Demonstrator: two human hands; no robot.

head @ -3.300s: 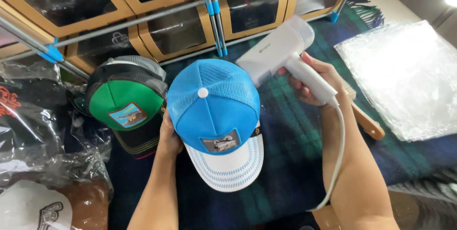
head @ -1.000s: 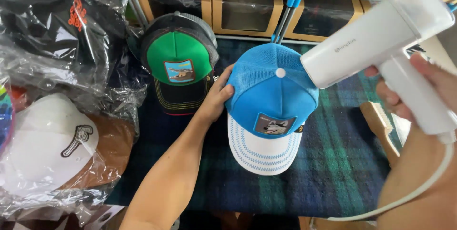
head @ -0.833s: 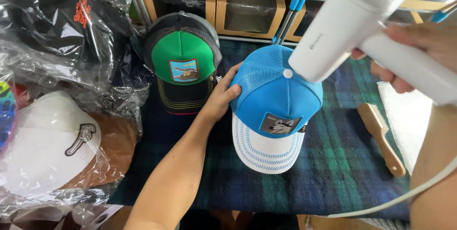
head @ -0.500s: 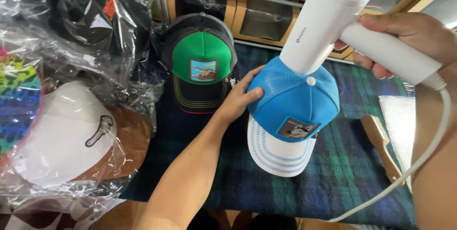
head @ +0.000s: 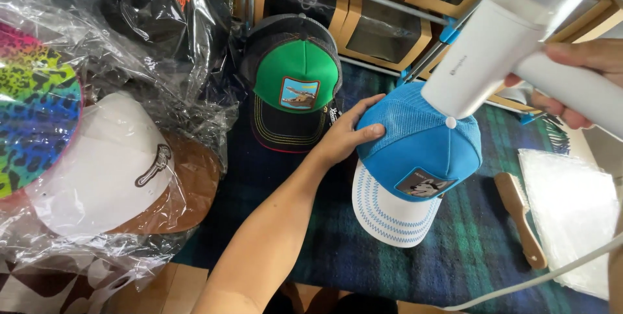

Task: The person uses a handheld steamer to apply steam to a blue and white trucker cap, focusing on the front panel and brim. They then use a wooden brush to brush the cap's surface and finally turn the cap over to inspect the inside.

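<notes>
Steaming blue cap (head: 415,151) crown.
Left hand (head: 342,137) bracing its side; right hand (head: 577,80) gripping steamer (head: 500,48), nozzle nearly touching.

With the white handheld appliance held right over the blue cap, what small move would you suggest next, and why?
Probably sweep the white appliance slowly across the blue cap: its nozzle sits at the crown button, the right hand grips the handle, and the left hand steadies the mesh side.

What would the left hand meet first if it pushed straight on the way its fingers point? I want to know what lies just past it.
The left hand already rests on the blue cap; pushed on rightward, it would probably press further into the cap's mesh side, under the white handheld appliance.
</notes>
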